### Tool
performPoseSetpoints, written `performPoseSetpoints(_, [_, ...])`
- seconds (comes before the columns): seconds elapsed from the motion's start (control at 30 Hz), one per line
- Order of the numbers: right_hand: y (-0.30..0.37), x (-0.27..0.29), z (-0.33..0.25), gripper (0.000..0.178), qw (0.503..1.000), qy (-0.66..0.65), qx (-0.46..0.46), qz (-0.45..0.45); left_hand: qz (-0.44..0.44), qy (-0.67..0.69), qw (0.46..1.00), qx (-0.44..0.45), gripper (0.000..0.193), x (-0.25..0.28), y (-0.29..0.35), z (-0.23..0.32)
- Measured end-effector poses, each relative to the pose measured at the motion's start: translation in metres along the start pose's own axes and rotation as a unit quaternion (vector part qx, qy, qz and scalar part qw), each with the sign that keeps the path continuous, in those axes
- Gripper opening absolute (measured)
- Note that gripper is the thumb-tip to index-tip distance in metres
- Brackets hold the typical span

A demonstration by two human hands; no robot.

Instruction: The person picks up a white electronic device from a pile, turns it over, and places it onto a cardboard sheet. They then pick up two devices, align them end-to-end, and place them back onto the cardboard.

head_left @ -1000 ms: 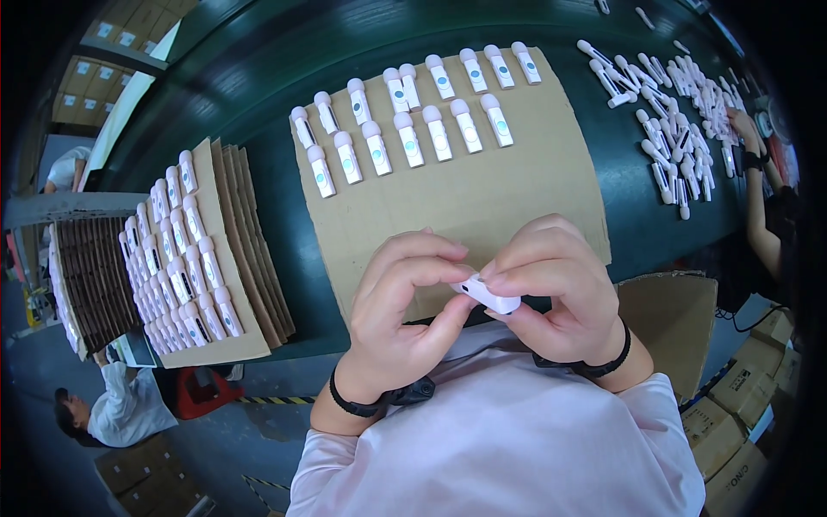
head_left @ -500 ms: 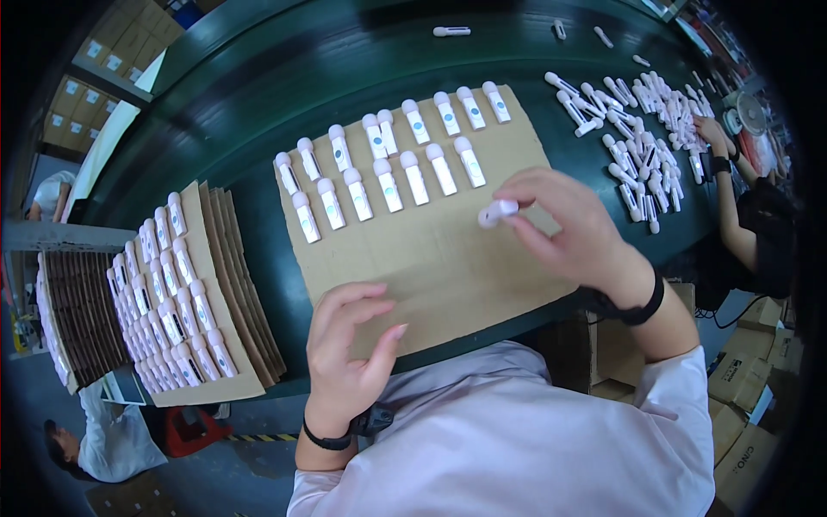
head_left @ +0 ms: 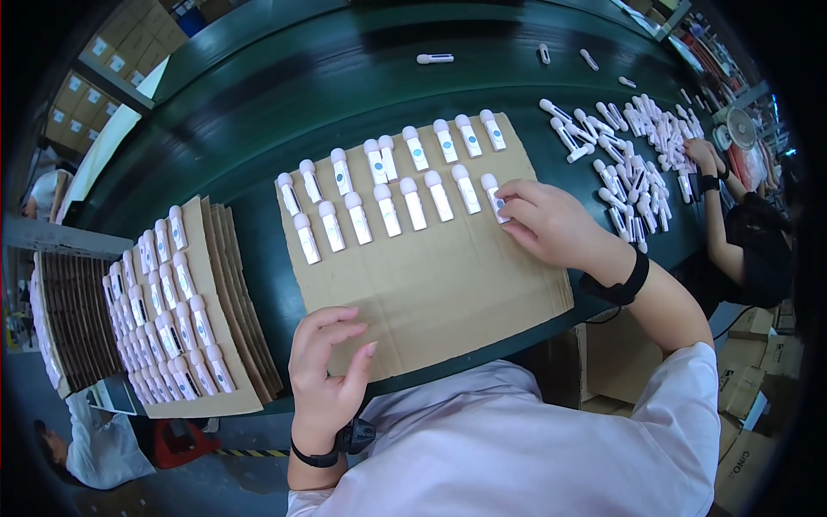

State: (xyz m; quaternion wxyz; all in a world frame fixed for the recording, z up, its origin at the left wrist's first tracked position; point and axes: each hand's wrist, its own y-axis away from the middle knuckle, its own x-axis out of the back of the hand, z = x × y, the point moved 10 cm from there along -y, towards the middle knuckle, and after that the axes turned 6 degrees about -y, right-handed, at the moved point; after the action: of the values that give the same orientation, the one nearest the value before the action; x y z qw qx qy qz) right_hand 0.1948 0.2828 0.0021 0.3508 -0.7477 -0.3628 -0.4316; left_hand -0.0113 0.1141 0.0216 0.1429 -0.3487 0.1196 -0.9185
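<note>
A flat brown cardboard sheet (head_left: 431,293) lies in front of me. Two rows of small white wand-shaped devices with rounded pinkish heads (head_left: 413,204) cover its far part. At the right end of the nearer row, my right hand (head_left: 551,222) pinches one such device (head_left: 492,187), which lies along the row; the fingers hide part of its body. My left hand (head_left: 332,366) hovers over the sheet's near left edge, fingers apart and holding nothing.
Left of me, a stack of cardboard sheets (head_left: 245,310) carries more devices. A loose pile of devices (head_left: 642,177) lies on the green surface (head_left: 345,112) at right, where another person's hands (head_left: 702,155) reach in. Cardboard boxes (head_left: 620,358) stand below the edge.
My right hand has brought the device down from above the sheet to the end of the nearer row. My left hand has shifted slightly left and stays open.
</note>
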Motion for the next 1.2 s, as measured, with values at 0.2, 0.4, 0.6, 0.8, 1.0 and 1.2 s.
performPoseSetpoints(0.2, [-0.009, -0.011, 0.019, 0.012, 1.0, 0.026, 0.003, 0.001, -0.01, 0.013, 1.0, -0.021, 0.021, 0.0, -0.009, 0.008])
performPoseSetpoints(0.4, [-0.015, 0.012, 0.023, 0.019, 0.999, 0.043, -0.001, 0.014, -0.054, 0.11, 0.99, -0.065, 0.018, 0.009, -0.033, 0.066])
performPoseSetpoints(0.6, [-0.016, 0.038, 0.041, 0.028, 0.999, 0.025, -0.021, 0.014, -0.113, 0.224, 0.961, -0.116, 0.016, 0.006, -0.078, 0.105])
performPoseSetpoints(0.8, [-0.029, 0.082, 0.128, 0.034, 0.992, 0.051, -0.106, 0.053, -0.162, 0.243, 0.956, 0.024, 0.012, -0.024, -0.167, 0.097])
performPoseSetpoints(1.0, [-0.066, 0.102, 0.208, 0.039, 0.968, 0.096, -0.228, 0.045, -0.146, 0.138, 0.971, 0.128, 0.019, -0.064, -0.283, 0.042])
performPoseSetpoints(1.2, [-0.129, 0.091, 0.254, 0.042, 0.959, 0.094, -0.268, 0.016, -0.164, -0.223, 0.96, 0.051, 0.022, -0.093, -0.379, -0.025])
